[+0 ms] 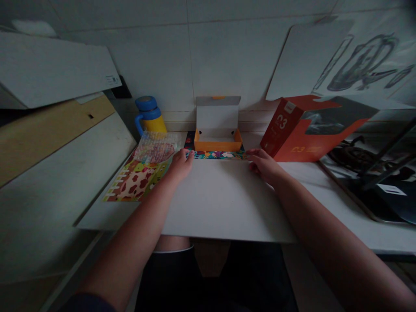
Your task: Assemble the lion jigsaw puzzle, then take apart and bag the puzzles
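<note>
An orange box (218, 145) stands with its white-lined lid raised against the wall and its inside showing. Beneath and in front of it lies a dark floral sheet (224, 154), seen as a narrow colourful strip. My left hand (182, 162) is closed at the strip's left end, thumb and fingers pinching its edge. At the right end, my right hand (262, 164) has curled fingers, with the fingertips on the sheet's edge. White surface (224, 199) spreads between my forearms.
Left are a cow-patterned sheet (133, 184), bubble wrap (156, 147) and a blue-and-yellow jug (154, 121); large cartons (55, 69) lean farther left. Right stand a red-orange box (302, 134) and a gas stove (373, 186). The table's front edge lies above my lap.
</note>
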`<state>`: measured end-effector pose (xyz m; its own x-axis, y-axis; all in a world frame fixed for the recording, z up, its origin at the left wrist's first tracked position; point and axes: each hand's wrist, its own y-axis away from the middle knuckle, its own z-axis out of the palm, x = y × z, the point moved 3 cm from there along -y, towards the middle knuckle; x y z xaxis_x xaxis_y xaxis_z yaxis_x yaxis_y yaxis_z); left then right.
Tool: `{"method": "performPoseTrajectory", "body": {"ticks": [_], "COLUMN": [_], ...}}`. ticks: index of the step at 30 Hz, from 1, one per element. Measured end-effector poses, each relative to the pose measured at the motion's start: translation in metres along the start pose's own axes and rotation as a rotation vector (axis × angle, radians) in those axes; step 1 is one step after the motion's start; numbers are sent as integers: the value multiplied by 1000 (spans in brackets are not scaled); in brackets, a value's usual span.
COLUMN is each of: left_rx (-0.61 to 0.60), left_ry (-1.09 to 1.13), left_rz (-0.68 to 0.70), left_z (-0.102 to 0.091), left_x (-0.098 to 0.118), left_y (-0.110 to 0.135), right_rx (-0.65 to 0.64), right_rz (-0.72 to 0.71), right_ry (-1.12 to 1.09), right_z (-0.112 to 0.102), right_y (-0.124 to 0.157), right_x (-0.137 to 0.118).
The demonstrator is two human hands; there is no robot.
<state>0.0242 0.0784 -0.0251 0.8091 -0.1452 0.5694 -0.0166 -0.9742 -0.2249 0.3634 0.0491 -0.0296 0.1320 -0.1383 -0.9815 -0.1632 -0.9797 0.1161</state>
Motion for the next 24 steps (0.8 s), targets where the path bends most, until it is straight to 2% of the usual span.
{"method": "performPoseTrajectory", "body": {"ticks": [5, 13, 24], "left_rx": [-11, 16, 24], "left_ry": [-31, -20, -9], "left_rz": [-23, -84, -132], "left_z": [4, -1, -10], "left_x": [-2, -5, 1], "left_y": [-5, -12, -6], "right_rx": [-27, -38, -38], "right_rz": [21, 38, 67], "right_ry": [-28, -56, -35], "right_z": [0, -2, -11], "right_y": [-5, -11, -5], "right_x": [3, 5, -4]}}
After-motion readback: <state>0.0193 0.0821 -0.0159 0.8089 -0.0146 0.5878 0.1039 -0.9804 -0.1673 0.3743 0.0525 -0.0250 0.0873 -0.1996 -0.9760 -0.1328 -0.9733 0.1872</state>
